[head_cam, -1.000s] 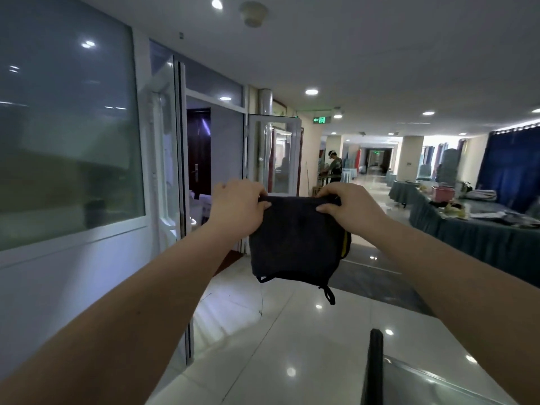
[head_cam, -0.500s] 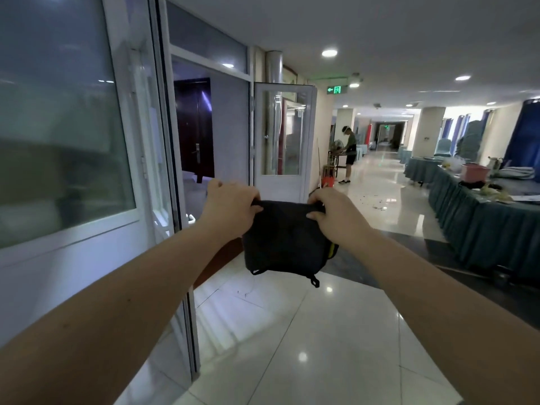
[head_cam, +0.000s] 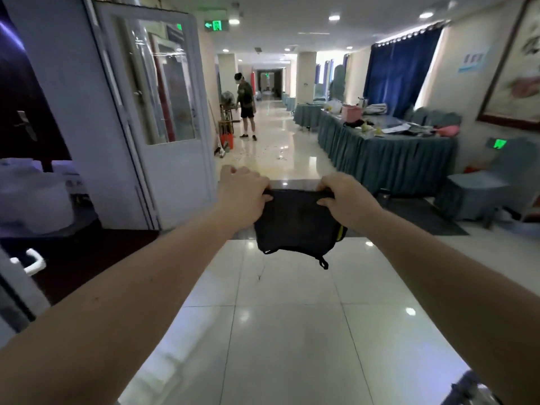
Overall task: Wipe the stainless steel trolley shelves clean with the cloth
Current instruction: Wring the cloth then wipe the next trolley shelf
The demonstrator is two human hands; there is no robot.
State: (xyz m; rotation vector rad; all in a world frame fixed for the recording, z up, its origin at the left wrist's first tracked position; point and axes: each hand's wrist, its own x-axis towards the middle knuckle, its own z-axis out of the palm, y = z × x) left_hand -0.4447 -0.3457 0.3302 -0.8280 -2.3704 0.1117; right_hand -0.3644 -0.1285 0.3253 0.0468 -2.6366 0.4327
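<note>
Your left hand (head_cam: 242, 197) and right hand (head_cam: 347, 200) gripped the dark cloth (head_cam: 295, 223) by its top corners, fingers curled over its edge, holding it above the tiled floor (head_cam: 292, 331). Far ahead, a green exit sign (head_cam: 216, 25) showed an arrow.

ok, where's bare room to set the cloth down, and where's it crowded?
The left hand and right hand grip the cloth. Bare: the white floor tiles below it, between the forearms; also the aisle floor between the open door and the draped tables. Crowded: their tops, with a pink basket and papers.
</note>
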